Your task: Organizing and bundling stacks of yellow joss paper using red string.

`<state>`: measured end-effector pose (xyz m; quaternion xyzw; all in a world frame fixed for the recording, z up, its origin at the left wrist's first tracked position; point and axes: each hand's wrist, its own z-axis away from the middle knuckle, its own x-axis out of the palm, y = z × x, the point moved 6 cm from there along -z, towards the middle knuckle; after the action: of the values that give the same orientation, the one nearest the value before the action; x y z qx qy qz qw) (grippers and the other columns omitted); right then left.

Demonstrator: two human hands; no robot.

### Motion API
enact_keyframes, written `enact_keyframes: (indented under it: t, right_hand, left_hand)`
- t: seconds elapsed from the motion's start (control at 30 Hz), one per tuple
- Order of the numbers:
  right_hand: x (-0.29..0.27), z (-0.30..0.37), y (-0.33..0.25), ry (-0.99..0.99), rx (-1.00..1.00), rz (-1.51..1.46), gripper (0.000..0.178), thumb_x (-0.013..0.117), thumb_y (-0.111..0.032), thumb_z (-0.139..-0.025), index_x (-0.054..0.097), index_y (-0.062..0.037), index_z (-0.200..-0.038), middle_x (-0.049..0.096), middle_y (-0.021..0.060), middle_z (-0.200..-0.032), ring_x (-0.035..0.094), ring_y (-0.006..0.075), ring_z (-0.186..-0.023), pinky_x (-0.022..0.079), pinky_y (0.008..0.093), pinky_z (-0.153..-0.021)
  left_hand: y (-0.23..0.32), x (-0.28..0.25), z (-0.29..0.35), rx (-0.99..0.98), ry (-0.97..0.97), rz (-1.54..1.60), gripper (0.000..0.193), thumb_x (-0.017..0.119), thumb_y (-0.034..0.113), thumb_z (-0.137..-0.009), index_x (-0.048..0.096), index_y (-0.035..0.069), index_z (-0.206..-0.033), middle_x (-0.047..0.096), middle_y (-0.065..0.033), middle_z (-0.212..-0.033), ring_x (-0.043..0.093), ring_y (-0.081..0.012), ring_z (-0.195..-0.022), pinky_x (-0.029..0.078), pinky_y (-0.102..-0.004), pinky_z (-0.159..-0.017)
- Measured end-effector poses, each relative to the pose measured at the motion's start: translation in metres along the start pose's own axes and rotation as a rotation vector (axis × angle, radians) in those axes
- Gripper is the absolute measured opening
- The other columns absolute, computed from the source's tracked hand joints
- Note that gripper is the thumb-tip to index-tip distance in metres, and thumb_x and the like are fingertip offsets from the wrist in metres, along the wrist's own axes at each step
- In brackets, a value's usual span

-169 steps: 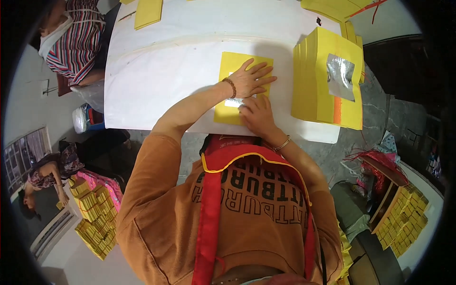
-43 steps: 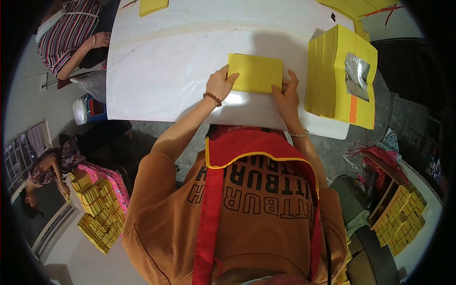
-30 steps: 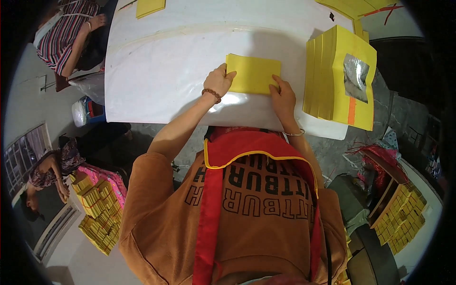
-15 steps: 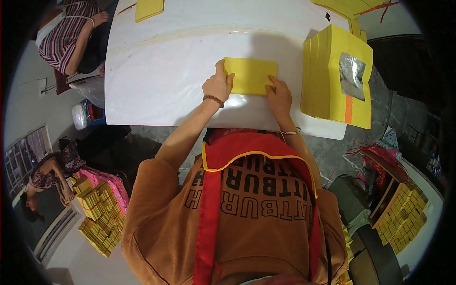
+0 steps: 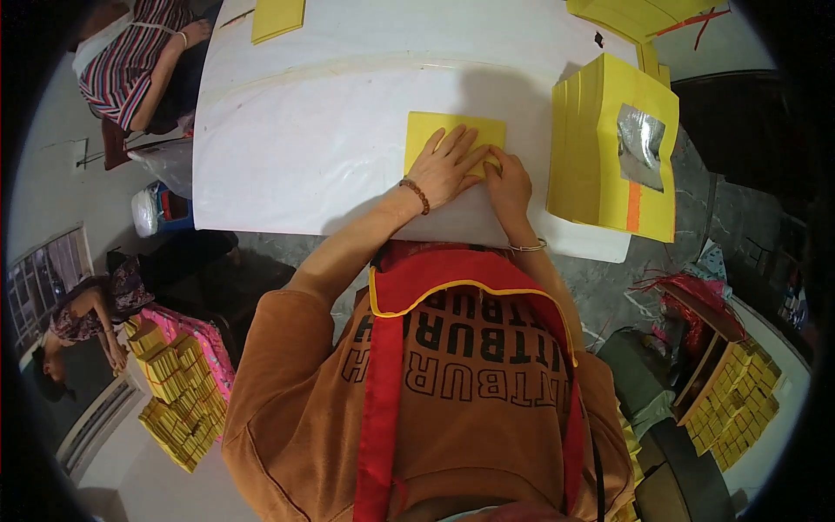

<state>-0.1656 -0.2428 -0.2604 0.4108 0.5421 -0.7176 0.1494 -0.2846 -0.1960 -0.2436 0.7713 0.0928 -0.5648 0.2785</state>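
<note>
A folded sheet of yellow paper (image 5: 424, 128) lies flat on the white tabletop before me. My left hand (image 5: 445, 169), wearing a beaded bracelet, rests on it with fingers stretched out, covering much of its middle and lower part. At the lower right corner of the paper, my right hand (image 5: 509, 184) has its thumb and fingers pinched on the edge. The fingers of both hands nearly meet there. To the right stands a thick stack of yellow sheets (image 5: 574, 148), with a silver square (image 5: 640, 148) and an orange strip on its top sheet.
Another yellow pile (image 5: 278, 19) lies at the table's far left, and more yellow sheets (image 5: 639, 16) at the far right. A person in a striped top (image 5: 130, 70) sits at the left. Bundled yellow paper (image 5: 183, 391) is piled behind left and right. The table's near edge (image 5: 287, 231) curves before me.
My left hand has moved from the paper's left edge onto its middle and flattened out. My right hand has shifted slightly down, staying at the right edge.
</note>
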Motion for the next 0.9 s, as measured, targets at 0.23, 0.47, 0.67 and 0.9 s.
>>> enact_keyframes:
  t: [0.23,0.47,0.67,0.9]
  right_hand:
    - [-0.012,0.0,-0.002,0.022,-0.061,-0.121,0.037,0.059,-0.019,-0.079,0.057,-0.0112,-0.115,0.056,0.0094,-0.103,0.056,0.0259,-0.093,0.042,0.0434,-0.077]
    - [0.008,0.05,-0.028,-0.148,-0.57,0.324,0.057,0.059,-0.033,-0.081,0.041,-0.0108,-0.131,0.026,0.0187,-0.143,0.03,0.0315,-0.13,0.016,0.0638,-0.1]
    - [0.026,0.062,-0.011,-0.11,-0.558,0.317,0.059,0.055,-0.04,-0.083,0.041,-0.0084,-0.131,0.031,0.0184,-0.141,0.029,0.0309,-0.131,0.015,0.0638,-0.1]
    - [0.021,0.06,-0.017,-0.111,-0.542,0.338,0.057,0.054,-0.041,-0.083,0.044,-0.0087,-0.129,0.033,0.0181,-0.14,0.028,0.0306,-0.131,0.015,0.0619,-0.101]
  left_hand:
    - [-0.006,0.006,-0.005,-0.025,-0.039,-0.019,0.06,0.058,0.036,-0.08,0.04,0.014,-0.133,0.035,-0.0141,-0.138,0.031,-0.0305,-0.128,0.023,-0.0478,-0.104]
    - [-0.008,0.011,-0.008,-0.038,-0.093,-0.056,0.058,0.054,0.028,-0.08,0.04,0.011,-0.134,0.034,-0.0144,-0.139,0.027,-0.031,-0.131,0.019,-0.0495,-0.106]
    - [-0.009,0.009,0.006,-0.052,-0.129,0.102,0.061,0.052,0.02,-0.078,0.036,0.005,-0.134,0.034,-0.0151,-0.139,0.025,-0.0313,-0.132,0.017,-0.0481,-0.107]
    - [-0.027,0.005,0.007,-0.042,0.1,0.351,0.047,0.048,0.018,-0.084,0.042,0.007,-0.13,0.038,-0.0149,-0.136,0.029,-0.0308,-0.131,0.021,-0.0467,-0.105]
